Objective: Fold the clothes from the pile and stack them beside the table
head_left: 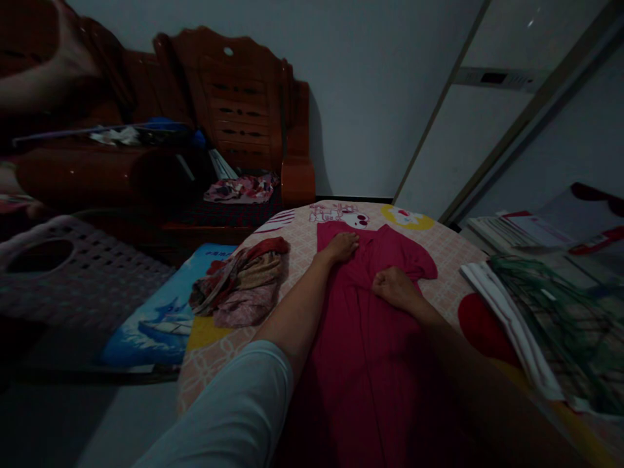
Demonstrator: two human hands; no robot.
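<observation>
magenta garment, one: thin, soft, matt cloth, spread from centre to bottom centre of the frame (358, 338); long creases down its length, a rounded sleeve-like flap at the right of its top.
left hand, one (344, 247): laid on the garment near its top edge, fingers stretched out, gripping nothing.
right hand, one (394, 287): resting on the garment just right of centre, fingers curled into a fist; cannot tell whether fabric is pinched inside.
tablecloth, one (453, 250): pale pink lattice print with cartoon figures, rounded far edge, beneath the garment.
patterned cloths, one crumpled heap (253, 286), left of centre; number of pieces unclear.
white folded cloth, one (507, 325), layered, right.
green mesh, one bunch (550, 312), lower right.
basket, one (107, 273): pale open weave, oval handle hole, left.
</observation>
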